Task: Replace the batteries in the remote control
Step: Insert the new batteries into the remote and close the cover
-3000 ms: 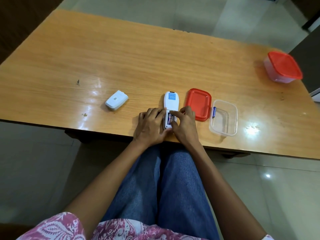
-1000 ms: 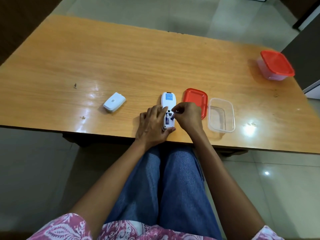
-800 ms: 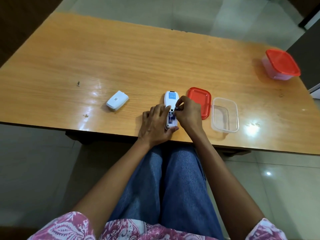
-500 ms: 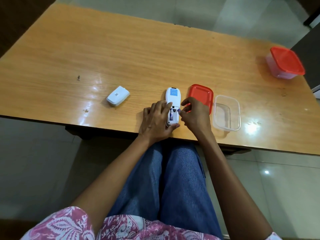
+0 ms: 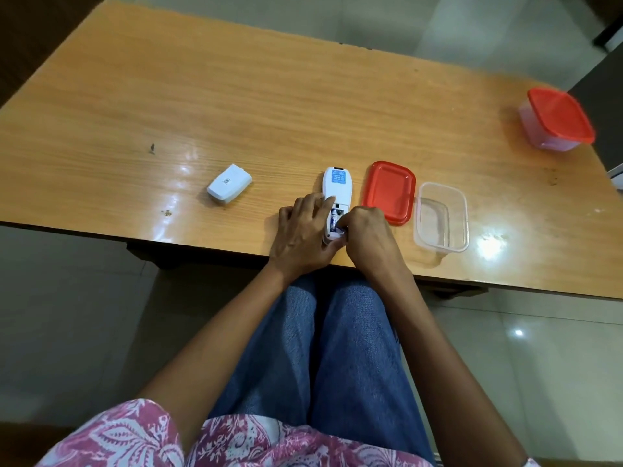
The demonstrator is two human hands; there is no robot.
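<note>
while the left hand (image 5: pixel 303 230) lies flat and open against the remote's (image 5: pixel 335 190) left flank, pinning it to the table (image 5: pixel 236 96), the right hand (image 5: pixel 365 230) is curled tight over the near end of the open bay, fingertips pinched in. can't tell if they grip a second battery or just press one home. one battery (image 5: pixel 333 221) sits seated in the bay, lengthwise.

remote: face down near the table's front edge, between the two hands. long axis runs away from the person; far end with the blue label points to the table's back edge, bay end points at the person.

handling, my read: light rigid plastic shell, smooth, likely to skate on that glossy top, so side bracing is right. hold by the long flanks, not over the bay. battery is small, hard, round, prone to roll; pinch mid-body, spring end in first.

bay cover (image 5: pixel 229 187) lies well left of the remote, not yet refitted. red lid (image 5: pixel 387 192) just right of it, clear tub (image 5: pixel 441 217) right of the lid, looks empty. closed red-lidded box (image 5: pixel 556 119) far right of the remote, near the table's corner.
</note>
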